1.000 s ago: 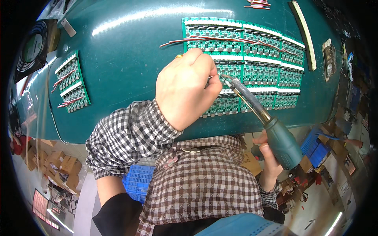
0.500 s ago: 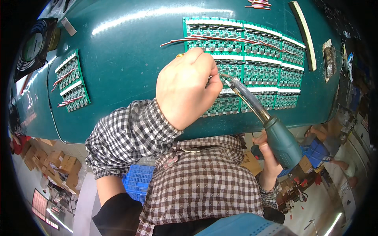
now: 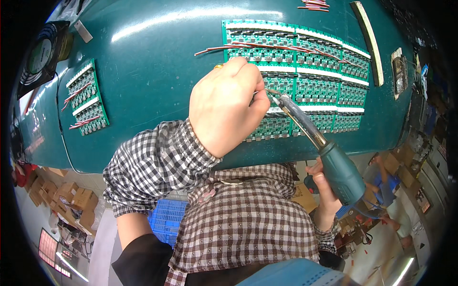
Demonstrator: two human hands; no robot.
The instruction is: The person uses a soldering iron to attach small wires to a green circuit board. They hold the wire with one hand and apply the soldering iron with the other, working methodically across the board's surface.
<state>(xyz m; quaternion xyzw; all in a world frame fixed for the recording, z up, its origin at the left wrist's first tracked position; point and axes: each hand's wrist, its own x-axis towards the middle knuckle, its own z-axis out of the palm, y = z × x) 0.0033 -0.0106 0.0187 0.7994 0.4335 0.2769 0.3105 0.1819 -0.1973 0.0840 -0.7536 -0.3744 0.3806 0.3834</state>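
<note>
My left hand (image 3: 229, 107) is closed over the lower left part of a green circuit-board panel (image 3: 315, 90), thumb and forefinger pinched on a thin wire (image 3: 273, 91). Much of that wire is hidden by the fingers. In my right hand (image 3: 326, 193) is a soldering iron (image 3: 342, 172) with a dark green handle, its tip slanting up and left to the board right beside the pinched fingers. Across the panel's upper rows lies a loose line of red and white wires (image 3: 286, 48). White strips and rows of small parts cover the panel.
At the left lies a smaller board panel (image 3: 88, 97) with red wires on it, near a black fan (image 3: 43, 53). More cut wires (image 3: 313, 5) lie at the far edge. A long strip (image 3: 368, 43) and a worn metal-edged block (image 3: 399, 73) are at the right.
My hands and the soldering iron stay almost still at the same spot on the board. In the right background, another person has shifted position.
</note>
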